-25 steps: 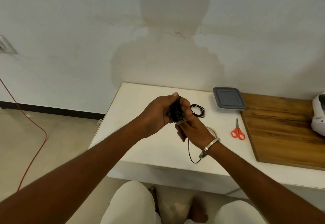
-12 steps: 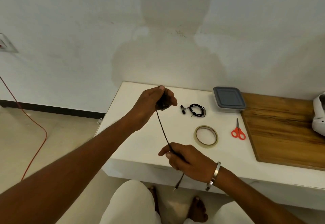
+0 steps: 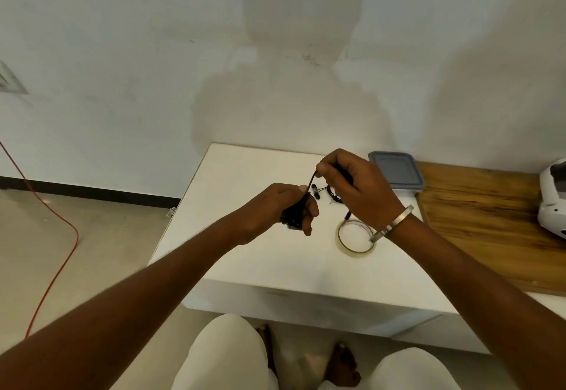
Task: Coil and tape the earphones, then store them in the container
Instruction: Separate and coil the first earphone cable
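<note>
A person seated at a low white table (image 3: pixel 245 255) worked a black earphone cable (image 3: pixel 310 186) between two bare hands at the centre of the frame. The left hand (image 3: pixel 277 210) was curled tight around a dark bundle of coiled cable (image 3: pixel 293 217), its fingers closed on the loops. The right hand (image 3: pixel 356 187), just above and to the right, pinched the free run of the cable between thumb and fingertips, so that the cord arched from one hand up to the other. A plain silver metal bangle (image 3: pixel 392 223) circled the right wrist.

A second pair of black earphones (image 3: pixel 318 191), already wound, lay on the tabletop just behind the hands, partly hidden by the right hand. A ring-shaped roll of clear adhesive tape (image 3: pixel 352 244) lay flat on the table right of centre, below the right wrist. The square grey-lidded plastic container (image 3: pixel 398 169) sat shut at the table's far edge, in the middle right of the frame, beside a brown wooden board (image 3: pixel 490 221). A white rounded device (image 3: pixel 552 200) rested on the board at the right edge of the frame, cut off by it.

An orange cord (image 3: pixel 58 236) trailed across the floor at lower left. No brand, label or writing could be read on any object; faint marks inside the tape roll were too small to make out.
</note>
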{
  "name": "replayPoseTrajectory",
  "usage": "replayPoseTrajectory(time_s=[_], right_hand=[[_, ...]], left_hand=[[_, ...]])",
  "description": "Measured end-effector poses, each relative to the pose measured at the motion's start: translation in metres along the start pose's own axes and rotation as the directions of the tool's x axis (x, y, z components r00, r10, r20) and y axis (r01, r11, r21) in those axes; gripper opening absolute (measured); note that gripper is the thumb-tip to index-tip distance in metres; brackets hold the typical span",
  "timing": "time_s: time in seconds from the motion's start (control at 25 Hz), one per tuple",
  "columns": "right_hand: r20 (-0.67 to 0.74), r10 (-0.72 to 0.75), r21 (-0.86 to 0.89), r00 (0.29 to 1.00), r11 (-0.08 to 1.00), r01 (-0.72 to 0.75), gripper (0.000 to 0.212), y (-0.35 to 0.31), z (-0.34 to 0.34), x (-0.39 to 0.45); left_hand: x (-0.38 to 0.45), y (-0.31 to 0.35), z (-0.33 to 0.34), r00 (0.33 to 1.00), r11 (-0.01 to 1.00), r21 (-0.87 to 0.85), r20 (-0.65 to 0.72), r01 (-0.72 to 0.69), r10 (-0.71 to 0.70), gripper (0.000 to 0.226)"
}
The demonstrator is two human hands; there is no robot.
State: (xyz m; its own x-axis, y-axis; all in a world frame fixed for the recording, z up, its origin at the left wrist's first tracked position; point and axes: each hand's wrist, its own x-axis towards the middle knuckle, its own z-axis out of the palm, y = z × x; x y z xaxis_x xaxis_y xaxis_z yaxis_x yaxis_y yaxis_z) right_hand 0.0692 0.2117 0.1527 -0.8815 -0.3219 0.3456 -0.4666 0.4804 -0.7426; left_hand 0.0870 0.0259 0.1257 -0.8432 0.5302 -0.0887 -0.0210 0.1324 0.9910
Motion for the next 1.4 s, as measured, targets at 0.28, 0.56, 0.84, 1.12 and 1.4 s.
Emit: replayPoseTrajectory(time_s=[0.28, 0.56, 0.84, 1.12, 1.4], right_hand=[[-0.006, 0.2, 0.224, 0.98, 0.955, -0.194, 0.02, 0.032, 0.024, -0.004], [0.142, 0.308, 0.51, 0.941, 0.792, -0.337, 0.02, 0.02, 0.071, -0.037], [0.196, 0.107, -0.136, 0.975, 0.987, -0.081, 0.027, -0.013, 0.072, -0.064], [-0.011, -0.175, -0.412, 0.984, 0.898, 0.155, 0.019, -0.017, 0.047, -0.038], [0.09, -0.188, -0.333, 0.978, 0.92, 0.208, 0.018, -0.002, 0.044, -0.032]], left_hand=[[0.002, 0.011, 0.008, 0.996, 0.947, -0.316, 0.042, -0.063, 0.08, 0.04], [0.005, 0.024, 0.007, 0.987, 0.906, -0.392, -0.1, -0.158, 0.129, 0.035], [0.002, 0.008, -0.007, 0.962, 0.993, -0.004, -0.247, -0.119, 0.114, 0.04], [0.0, -0.002, 0.001, 0.985, 0.996, 0.058, -0.158, -0.065, 0.073, 0.043], [-0.001, -0.005, -0.005, 0.987, 0.981, -0.12, 0.052, 0.155, -0.15, 0.069]])
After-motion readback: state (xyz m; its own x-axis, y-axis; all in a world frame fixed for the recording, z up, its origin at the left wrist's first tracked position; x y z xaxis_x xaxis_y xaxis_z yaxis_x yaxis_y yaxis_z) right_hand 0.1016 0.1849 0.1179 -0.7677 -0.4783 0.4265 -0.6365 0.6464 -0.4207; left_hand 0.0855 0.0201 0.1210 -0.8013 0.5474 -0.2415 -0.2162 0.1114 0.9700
